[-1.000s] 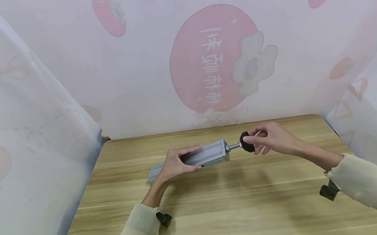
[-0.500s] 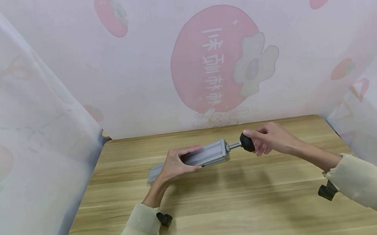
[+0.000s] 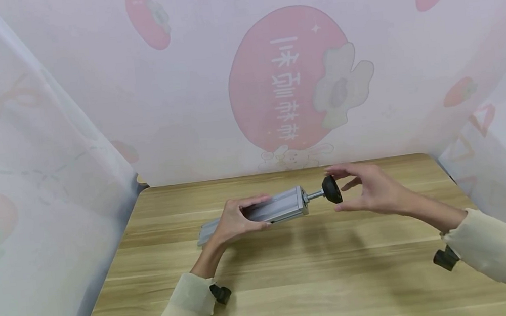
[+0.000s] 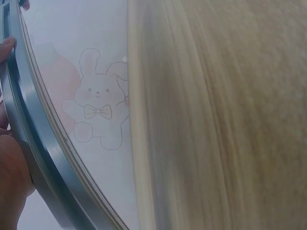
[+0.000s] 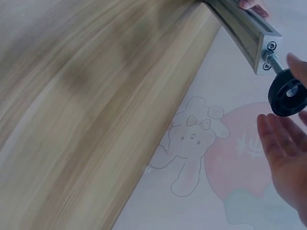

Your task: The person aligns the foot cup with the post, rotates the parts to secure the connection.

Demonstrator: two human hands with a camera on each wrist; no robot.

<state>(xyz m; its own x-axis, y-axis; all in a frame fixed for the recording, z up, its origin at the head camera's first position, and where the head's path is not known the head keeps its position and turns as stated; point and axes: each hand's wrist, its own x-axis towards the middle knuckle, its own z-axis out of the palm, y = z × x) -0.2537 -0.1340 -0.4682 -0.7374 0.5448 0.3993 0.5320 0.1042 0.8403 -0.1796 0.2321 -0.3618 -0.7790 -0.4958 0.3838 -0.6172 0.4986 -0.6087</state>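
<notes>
My left hand (image 3: 236, 220) grips a grey aluminium profile bar (image 3: 282, 205) from its near side, thumb and fingers on opposite edges. From the bar's right end a threaded rod (image 3: 314, 195) sticks out, carrying a round black levelling foot (image 3: 331, 189). My right hand (image 3: 377, 192) is spread around the foot, thumb below and fingers above in the head view. In the right wrist view, the foot (image 5: 285, 93) shows a ribbed rim and hollow face, and the right hand's fingers (image 5: 276, 136) stand just off it. Two screws flank the rod on the end plate (image 5: 268, 50).
Beneath the hands lies a wood-grain table (image 3: 293, 286). A white printed curtain (image 3: 193, 108) hangs behind it and along both sides. The bar's left end is low near the tabletop; its right end is tilted up.
My right thumb and fingers have shifted around the levelling foot, from pinching it to spread apart about it. The foot looks turned. My left hand and the bar stay in place.
</notes>
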